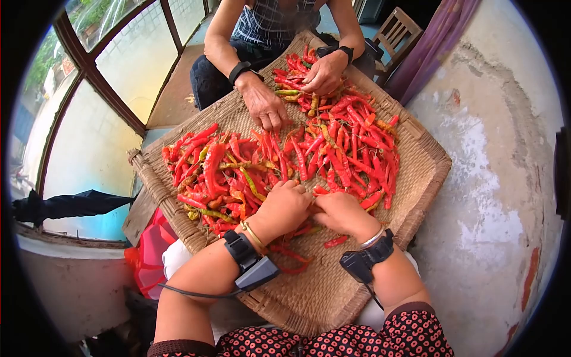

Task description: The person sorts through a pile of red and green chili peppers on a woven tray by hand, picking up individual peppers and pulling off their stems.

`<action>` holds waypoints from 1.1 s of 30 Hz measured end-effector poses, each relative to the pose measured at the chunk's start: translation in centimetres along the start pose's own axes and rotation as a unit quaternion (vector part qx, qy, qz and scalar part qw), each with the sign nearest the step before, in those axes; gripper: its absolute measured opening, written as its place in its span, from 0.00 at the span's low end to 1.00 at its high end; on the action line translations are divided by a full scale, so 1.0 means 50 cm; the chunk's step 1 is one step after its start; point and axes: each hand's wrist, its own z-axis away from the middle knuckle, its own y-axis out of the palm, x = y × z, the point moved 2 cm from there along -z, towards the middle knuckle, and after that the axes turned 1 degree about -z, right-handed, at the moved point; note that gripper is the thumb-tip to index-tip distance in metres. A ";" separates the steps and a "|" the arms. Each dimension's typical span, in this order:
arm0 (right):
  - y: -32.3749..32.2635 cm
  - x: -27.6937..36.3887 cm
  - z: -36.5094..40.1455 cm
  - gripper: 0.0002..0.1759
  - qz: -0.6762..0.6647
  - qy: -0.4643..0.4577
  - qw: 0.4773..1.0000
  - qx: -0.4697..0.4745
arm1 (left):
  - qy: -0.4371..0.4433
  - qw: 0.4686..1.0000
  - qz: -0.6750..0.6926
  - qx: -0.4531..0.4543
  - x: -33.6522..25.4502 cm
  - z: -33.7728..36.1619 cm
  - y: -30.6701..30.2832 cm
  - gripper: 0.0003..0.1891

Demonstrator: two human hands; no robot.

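Red chili peppers (351, 149), with some yellow-green and brownish ones among them, lie in two loose heaps on a woven basket tray (309, 297). My left hand (282, 207) is at the near edge of the left heap, its fingers curled downward. Close against its fingertips is my right hand (340, 212), fingers bent in a pinch. What lies between my fingers is hidden behind the backs of the hands. Red peppers show just beyond both hands, and a single short red pepper (336, 241) rests below the right one.
Across the tray sits another person, whose hands (264, 107) also touch the peppers. At left are a window frame, a folded black umbrella (77, 206) and a pink-red bag (156, 256). A worn wall (476, 178) stands at right; behind is a wooden chair (397, 35).
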 end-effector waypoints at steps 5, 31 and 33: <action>-0.069 -0.029 0.018 0.12 -0.023 0.067 0.997 -0.008 | -0.058 0.995 -0.015 -0.075 0.016 -0.008 -0.072 0.12; -0.055 0.004 -0.011 0.13 -0.198 -0.034 0.973 -0.112 | -0.038 0.993 -0.041 0.107 0.006 0.021 -0.029 0.09; -0.048 0.003 -0.014 0.13 -0.188 -0.043 0.974 -0.121 | -0.035 0.992 -0.117 -0.022 0.027 0.007 -0.048 0.05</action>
